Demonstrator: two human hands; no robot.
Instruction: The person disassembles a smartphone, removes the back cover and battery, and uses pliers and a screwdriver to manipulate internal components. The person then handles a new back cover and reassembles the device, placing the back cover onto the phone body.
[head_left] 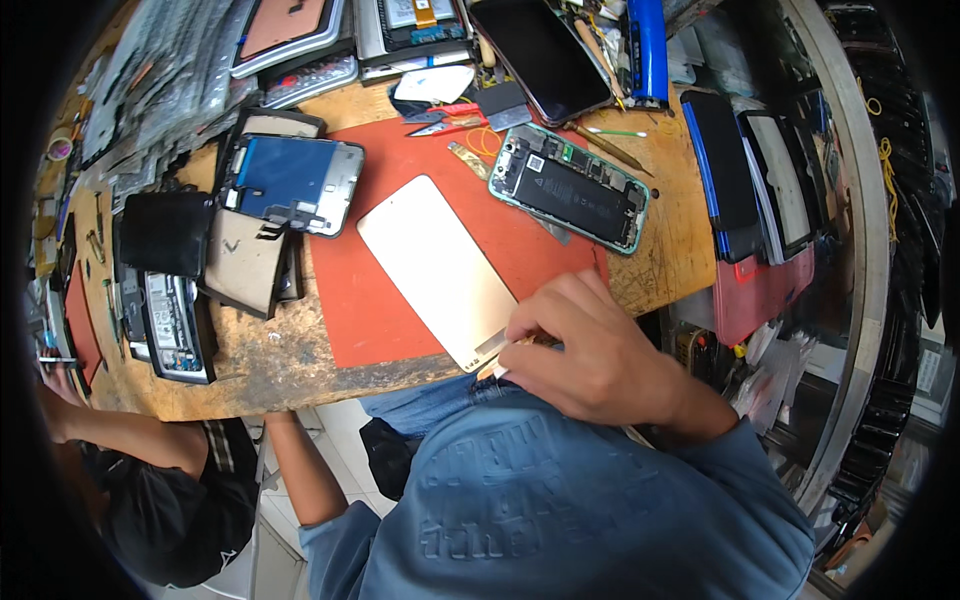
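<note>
A pale, glossy phone-sized panel [430, 265] with a small hole near its far end lies slanted on an orange-red mat [350, 300]. My right hand [590, 350] is at the panel's near right corner, thumb and fingers pinched together. A thin grey and brownish strip shows beside the fingertips, but what exactly they hold is hidden. My left forearm [302, 470] reaches up to the table's front edge, and the hand is out of sight below it. Beyond my right hand lies an opened phone [570, 188] with a teal frame, its black battery and board exposed.
Left of the mat are a blue-backed screen [288, 178], dark covers [165, 233] and another opened phone [175, 325]. Red-handled cutters [455, 120] and a large dark-screened device [540, 55] lie at the back. A co-worker's arm [140, 435] is at lower left; phones [722, 170] stand at right.
</note>
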